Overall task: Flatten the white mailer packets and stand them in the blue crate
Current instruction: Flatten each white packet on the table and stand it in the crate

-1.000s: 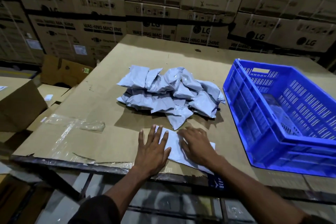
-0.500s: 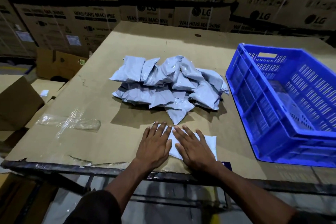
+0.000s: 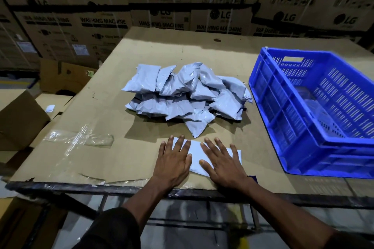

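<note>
One cardboard-covered table [image 3: 141, 62], stacked cartons [image 3: 101, 22] behind. Blue crate [image 3: 303, 119] at right edge, seemingly without packets yet. Heap of white mailer packets [image 3: 186, 95] mid-table, untouched. Single packet [image 3: 195, 155] at near edge, pinned under both palms. Half a second before, hands side by side over its middle; now drawn apart toward its ends, so air likely pressed out and flattening nearly done. Left hand [image 3: 172, 159] and right hand [image 3: 222, 163] flat, fingers straight and spread, pressing, gripping nothing.

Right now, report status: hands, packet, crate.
Left hand and right hand flat, pressing one packet. Pile waiting. Blue crate holds no standing packets. Nothing obstructing.
</note>
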Demonstrator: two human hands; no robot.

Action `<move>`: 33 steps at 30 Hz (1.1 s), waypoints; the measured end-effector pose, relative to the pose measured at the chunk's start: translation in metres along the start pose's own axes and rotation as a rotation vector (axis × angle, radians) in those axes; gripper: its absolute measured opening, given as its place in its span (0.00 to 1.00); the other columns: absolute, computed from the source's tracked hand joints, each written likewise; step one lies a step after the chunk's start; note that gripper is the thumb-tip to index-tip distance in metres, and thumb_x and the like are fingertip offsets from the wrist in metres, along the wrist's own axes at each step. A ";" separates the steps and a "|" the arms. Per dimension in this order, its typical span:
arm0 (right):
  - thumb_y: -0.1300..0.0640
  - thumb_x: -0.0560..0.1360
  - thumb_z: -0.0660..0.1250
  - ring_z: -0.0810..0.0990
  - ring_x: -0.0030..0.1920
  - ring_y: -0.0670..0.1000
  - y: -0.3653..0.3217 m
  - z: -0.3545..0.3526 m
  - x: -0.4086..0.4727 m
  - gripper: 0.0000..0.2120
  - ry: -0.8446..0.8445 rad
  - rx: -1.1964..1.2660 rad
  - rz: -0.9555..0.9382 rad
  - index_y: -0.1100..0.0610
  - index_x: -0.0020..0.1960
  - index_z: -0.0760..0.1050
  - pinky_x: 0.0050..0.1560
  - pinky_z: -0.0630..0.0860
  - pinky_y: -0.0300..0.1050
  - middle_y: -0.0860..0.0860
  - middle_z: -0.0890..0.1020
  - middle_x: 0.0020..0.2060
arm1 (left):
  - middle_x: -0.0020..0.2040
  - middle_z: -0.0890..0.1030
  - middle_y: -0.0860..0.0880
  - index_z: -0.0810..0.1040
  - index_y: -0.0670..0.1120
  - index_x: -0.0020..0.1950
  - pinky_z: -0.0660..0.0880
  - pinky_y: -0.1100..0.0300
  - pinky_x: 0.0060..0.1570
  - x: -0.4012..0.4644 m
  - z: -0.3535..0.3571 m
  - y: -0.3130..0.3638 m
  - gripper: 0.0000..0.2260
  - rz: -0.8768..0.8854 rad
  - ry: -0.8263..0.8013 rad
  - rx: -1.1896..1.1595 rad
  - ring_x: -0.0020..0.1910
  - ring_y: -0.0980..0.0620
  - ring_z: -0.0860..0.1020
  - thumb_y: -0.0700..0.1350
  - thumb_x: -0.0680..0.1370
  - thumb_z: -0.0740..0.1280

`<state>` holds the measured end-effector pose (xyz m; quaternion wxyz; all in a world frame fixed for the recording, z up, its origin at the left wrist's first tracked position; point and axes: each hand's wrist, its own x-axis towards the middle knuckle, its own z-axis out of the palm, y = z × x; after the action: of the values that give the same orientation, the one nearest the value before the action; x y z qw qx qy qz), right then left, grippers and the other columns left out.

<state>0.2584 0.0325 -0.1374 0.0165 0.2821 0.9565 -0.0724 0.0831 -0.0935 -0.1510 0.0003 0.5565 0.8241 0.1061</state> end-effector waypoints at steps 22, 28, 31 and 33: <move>0.34 0.82 0.42 0.32 0.78 0.43 -0.007 -0.014 -0.001 0.28 -0.062 0.083 -0.195 0.37 0.79 0.38 0.75 0.33 0.62 0.36 0.37 0.78 | 0.77 0.71 0.47 0.72 0.51 0.76 0.71 0.35 0.66 -0.012 0.000 -0.003 0.26 -0.002 -0.045 0.030 0.74 0.36 0.70 0.60 0.83 0.51; 0.30 0.80 0.48 0.40 0.80 0.49 0.005 -0.015 -0.005 0.34 -0.091 0.025 -0.224 0.41 0.81 0.43 0.77 0.42 0.61 0.41 0.43 0.81 | 0.84 0.56 0.50 0.59 0.54 0.83 0.55 0.37 0.76 -0.018 -0.005 -0.004 0.32 0.017 -0.051 -0.058 0.82 0.41 0.54 0.64 0.81 0.45; 0.34 0.82 0.48 0.48 0.80 0.51 0.002 -0.024 -0.001 0.31 -0.067 0.029 -0.198 0.44 0.81 0.51 0.76 0.50 0.61 0.42 0.51 0.81 | 0.84 0.54 0.48 0.58 0.53 0.83 0.52 0.39 0.78 -0.023 -0.008 -0.007 0.36 0.072 0.031 -0.185 0.83 0.45 0.50 0.67 0.78 0.55; 0.35 0.82 0.48 0.54 0.79 0.52 -0.001 -0.030 0.000 0.29 -0.026 0.084 -0.171 0.44 0.80 0.53 0.75 0.55 0.60 0.42 0.56 0.80 | 0.82 0.59 0.43 0.62 0.50 0.80 0.61 0.38 0.75 -0.026 -0.005 -0.011 0.35 0.137 0.089 -0.205 0.81 0.39 0.57 0.60 0.75 0.64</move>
<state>0.2584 0.0358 -0.1078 0.0110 0.1991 0.9729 -0.1174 0.0820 -0.1220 -0.1514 0.0135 0.6031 0.7682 0.2143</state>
